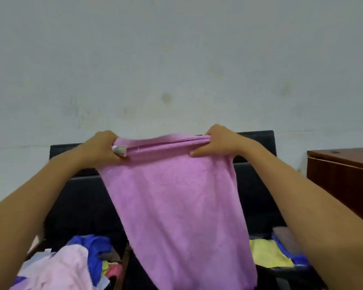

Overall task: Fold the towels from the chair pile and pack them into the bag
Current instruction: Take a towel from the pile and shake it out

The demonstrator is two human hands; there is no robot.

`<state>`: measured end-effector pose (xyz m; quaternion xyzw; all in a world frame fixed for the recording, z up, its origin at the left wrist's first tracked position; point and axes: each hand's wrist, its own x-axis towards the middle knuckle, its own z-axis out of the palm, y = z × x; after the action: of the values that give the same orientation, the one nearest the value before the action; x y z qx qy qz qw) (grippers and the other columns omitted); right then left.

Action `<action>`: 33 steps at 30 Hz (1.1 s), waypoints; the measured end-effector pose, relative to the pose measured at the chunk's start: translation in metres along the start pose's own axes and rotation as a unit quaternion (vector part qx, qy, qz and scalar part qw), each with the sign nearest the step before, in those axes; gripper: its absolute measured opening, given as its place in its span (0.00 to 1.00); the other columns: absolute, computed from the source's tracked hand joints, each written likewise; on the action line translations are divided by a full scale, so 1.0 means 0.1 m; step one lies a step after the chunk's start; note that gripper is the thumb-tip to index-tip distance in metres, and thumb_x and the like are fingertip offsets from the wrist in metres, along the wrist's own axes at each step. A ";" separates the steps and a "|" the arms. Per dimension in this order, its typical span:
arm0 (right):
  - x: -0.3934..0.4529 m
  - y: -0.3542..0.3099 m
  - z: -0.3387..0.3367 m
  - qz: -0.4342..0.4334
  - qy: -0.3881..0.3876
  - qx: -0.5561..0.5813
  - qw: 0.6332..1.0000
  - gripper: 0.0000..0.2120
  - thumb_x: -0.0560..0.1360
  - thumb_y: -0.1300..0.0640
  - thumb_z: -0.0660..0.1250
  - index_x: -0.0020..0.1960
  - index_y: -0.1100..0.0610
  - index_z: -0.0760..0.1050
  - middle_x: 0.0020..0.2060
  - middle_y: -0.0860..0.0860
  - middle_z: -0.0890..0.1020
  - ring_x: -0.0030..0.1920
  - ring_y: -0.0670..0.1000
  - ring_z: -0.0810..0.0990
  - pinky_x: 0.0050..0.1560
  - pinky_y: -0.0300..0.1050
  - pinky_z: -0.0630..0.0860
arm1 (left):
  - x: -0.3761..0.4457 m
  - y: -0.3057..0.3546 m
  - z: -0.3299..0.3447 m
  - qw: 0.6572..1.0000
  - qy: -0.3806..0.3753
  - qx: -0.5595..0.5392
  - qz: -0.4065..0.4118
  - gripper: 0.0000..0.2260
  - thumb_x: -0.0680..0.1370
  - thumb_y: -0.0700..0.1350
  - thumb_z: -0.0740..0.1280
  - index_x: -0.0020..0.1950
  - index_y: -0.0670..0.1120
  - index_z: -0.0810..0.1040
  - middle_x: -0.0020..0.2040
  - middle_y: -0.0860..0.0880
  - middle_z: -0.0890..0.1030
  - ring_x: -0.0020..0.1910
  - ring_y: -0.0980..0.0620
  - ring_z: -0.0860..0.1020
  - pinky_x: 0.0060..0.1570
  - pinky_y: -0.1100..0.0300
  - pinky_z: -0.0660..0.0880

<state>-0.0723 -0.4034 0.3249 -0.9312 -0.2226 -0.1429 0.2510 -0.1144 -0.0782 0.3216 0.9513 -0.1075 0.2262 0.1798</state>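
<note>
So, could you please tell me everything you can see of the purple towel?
The purple towel looks like soft terry cloth. It hangs upright in the air in front of the black chair, doubled over along its top edge. The left hand grips one top corner, where a small white label shows; the right hand grips the other. Its lower end runs out of view.
</note>
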 end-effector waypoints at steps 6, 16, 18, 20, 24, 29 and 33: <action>0.01 0.08 -0.12 0.028 -0.053 -0.156 0.986 0.17 0.69 0.52 0.77 0.36 0.54 0.69 0.36 0.49 0.76 0.35 0.51 0.75 0.31 0.41 0.70 | 0.18 0.18 -0.09 0.994 -0.056 0.086 -0.039 0.17 0.65 0.50 0.81 0.45 0.46 0.77 0.43 0.49 0.80 0.41 0.50 0.78 0.42 0.54 0.77; 0.56 0.69 0.73 0.062 -0.043 -0.224 0.972 0.07 0.74 0.64 0.67 0.39 0.57 0.72 0.41 0.55 0.81 0.39 0.55 0.79 0.37 0.46 0.75 | 0.50 -0.26 1.04 0.949 -0.020 0.314 -0.023 0.05 0.75 0.39 0.68 0.51 0.45 0.78 0.47 0.45 0.80 0.42 0.45 0.79 0.39 0.55 0.74; 0.76 0.69 0.78 -0.005 0.208 -0.172 0.963 0.11 0.71 0.70 0.60 0.37 0.56 0.68 0.37 0.58 0.80 0.38 0.60 0.77 0.34 0.49 0.70 | 0.67 -0.31 0.99 0.943 0.138 0.304 -0.015 0.06 0.75 0.35 0.65 0.48 0.42 0.80 0.44 0.41 0.82 0.43 0.38 0.80 0.41 0.48 0.76; 0.91 0.61 0.71 -0.074 0.357 -0.037 0.930 0.13 0.68 0.72 0.58 0.35 0.55 0.66 0.29 0.54 0.74 0.32 0.56 0.72 0.28 0.46 0.60 | 0.84 -0.29 0.82 0.931 0.278 0.234 0.011 0.07 0.73 0.33 0.65 0.46 0.39 0.81 0.42 0.36 0.82 0.41 0.34 0.80 0.39 0.45 0.75; 1.07 0.73 0.67 -0.060 0.326 -0.016 0.943 0.15 0.69 0.71 0.60 0.32 0.54 0.64 0.27 0.52 0.71 0.31 0.55 0.69 0.27 0.43 0.57 | 0.94 -0.21 0.66 0.926 0.307 0.213 0.052 0.06 0.72 0.31 0.65 0.43 0.37 0.81 0.40 0.35 0.82 0.39 0.33 0.79 0.36 0.48 0.69; 0.81 1.09 1.00 -0.016 0.104 -0.085 0.991 0.16 0.72 0.67 0.64 0.30 0.52 0.69 0.30 0.54 0.77 0.32 0.54 0.74 0.32 0.43 0.67 | 0.65 -0.42 1.13 0.986 0.041 0.156 0.037 0.06 0.70 0.34 0.68 0.40 0.45 0.81 0.39 0.42 0.81 0.41 0.39 0.79 0.41 0.50 0.76; 0.43 1.40 1.50 0.031 -0.128 -0.098 0.987 0.11 0.73 0.57 0.69 0.32 0.56 0.76 0.28 0.51 0.79 0.29 0.51 0.74 0.33 0.45 0.73 | 0.30 -0.70 1.80 0.989 -0.134 0.060 -0.005 0.10 0.69 0.37 0.69 0.44 0.51 0.80 0.44 0.45 0.82 0.45 0.43 0.80 0.45 0.50 0.78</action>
<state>0.0561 -0.4179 0.1601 -0.9682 -0.2089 -0.0360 0.1327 0.0025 -0.0888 0.1650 0.9827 -0.1119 0.1018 0.1072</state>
